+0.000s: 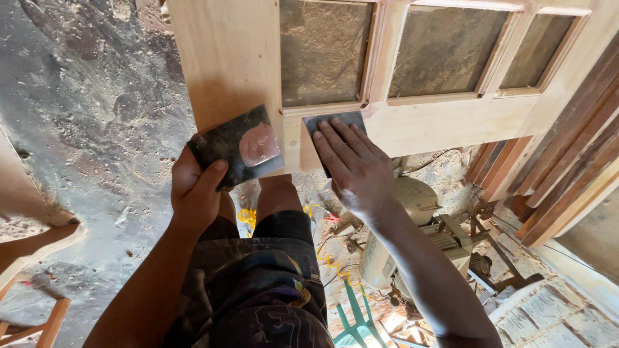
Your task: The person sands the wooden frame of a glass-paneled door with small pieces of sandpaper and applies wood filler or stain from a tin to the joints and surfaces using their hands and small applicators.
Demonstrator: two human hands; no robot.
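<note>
Filler board (240, 147) left of scraper (335, 122), both on door frame (425, 119).

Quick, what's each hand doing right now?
Left hand: closed, holding a dark square plate with pinkish putty.
Right hand: open, flat, pressing a dark sanding sheet on the pale wooden door.

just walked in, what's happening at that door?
A person stands over a pale wooden panelled door laid flat. The left hand holds a dark square plate with a dab of pinkish putty on it. The right hand lies flat, pressing a dark scraper blade on the door's rail near a joint. A compressor-like machine and a yellow coiled hose sit on the dusty floor.
</note>
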